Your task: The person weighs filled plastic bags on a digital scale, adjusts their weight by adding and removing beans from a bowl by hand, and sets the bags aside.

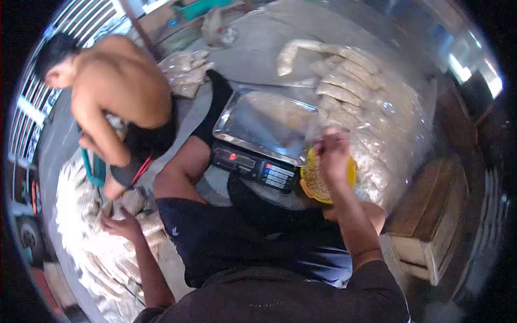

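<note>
left hand (126, 226): fingers wide, near the pale bags (107, 253)
right hand (335, 149): over the yellow bowl (352, 173), fingers curled (if holding, i cannot tell)
scale (258, 140): beside the bowl

Grey floor (258, 54), no table in use: scale (253, 166) mid-floor, yellow bowl (351, 171) just beside it, right. Bag heap (350, 89), clear plastic, spreads above and right of bowl. Wooden box (425, 226) lower right. Bag pile (102, 253) lower left, glare-washed; small bag stack (186, 72) upper left. Bowl's base hidden; floor contact likely, not certain.
</note>
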{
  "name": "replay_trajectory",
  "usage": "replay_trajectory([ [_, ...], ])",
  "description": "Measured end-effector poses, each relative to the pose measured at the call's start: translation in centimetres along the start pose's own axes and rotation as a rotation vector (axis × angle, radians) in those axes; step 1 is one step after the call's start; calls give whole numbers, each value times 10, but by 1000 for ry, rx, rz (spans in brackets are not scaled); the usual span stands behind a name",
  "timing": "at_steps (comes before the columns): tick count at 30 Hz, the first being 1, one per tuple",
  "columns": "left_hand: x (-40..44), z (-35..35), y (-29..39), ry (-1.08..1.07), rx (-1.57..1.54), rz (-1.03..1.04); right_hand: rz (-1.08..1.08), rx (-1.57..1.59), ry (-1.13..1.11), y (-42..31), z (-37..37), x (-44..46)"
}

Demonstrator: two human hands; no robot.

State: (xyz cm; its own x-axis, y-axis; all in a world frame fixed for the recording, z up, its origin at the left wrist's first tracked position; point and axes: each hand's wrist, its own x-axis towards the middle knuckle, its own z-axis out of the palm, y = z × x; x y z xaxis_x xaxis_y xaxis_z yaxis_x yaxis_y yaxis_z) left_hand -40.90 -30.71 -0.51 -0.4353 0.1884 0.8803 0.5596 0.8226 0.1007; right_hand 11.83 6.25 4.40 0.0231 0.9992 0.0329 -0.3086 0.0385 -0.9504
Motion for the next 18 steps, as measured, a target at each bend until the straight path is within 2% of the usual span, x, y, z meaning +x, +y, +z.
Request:
replay_trajectory([
  [1,-10,0,34,-205,-125,53,115,-166,-59,7,-1,-14],
  [2,-41,20,58,-316,-383,53,46,-374,-31,19,-20,-13],
  [3,-56,7,96,-718,-613,-18,-14,-582,-7,36,-41,-11],
  [4,-33,-27,146,-955,-614,158,-65,-789,10,47,-56,-12],
  [6,-16,-80,219,-867,-106,580,-101,-604,56,2,-54,-27],
  [8,-22,-83,249,-1088,-419,667,-196,-411,101,-36,-49,-36],
  [9,-26,-86,263,-1192,-576,700,-198,-360,116,-30,-55,-37],
  [11,-53,-107,301,-1541,-877,572,-203,-249,151,-1,-71,-38],
  [12,-70,-119,316,-1649,-962,642,-75,-598,75,16,-80,-29],
  [13,-88,-130,330,-1757,-1047,710,14,-930,-105,29,-90,-27],
  [15,-126,-149,355,-1659,-1108,1126,187,-1576,-506,48,-105,-20],
  [17,-160,-162,372,-1385,-1160,1357,82,-1296,-402,56,-113,-18],
  [18,-168,-161,376,-1434,-1162,1343,-8,-1174,-384,49,-112,-14],
])
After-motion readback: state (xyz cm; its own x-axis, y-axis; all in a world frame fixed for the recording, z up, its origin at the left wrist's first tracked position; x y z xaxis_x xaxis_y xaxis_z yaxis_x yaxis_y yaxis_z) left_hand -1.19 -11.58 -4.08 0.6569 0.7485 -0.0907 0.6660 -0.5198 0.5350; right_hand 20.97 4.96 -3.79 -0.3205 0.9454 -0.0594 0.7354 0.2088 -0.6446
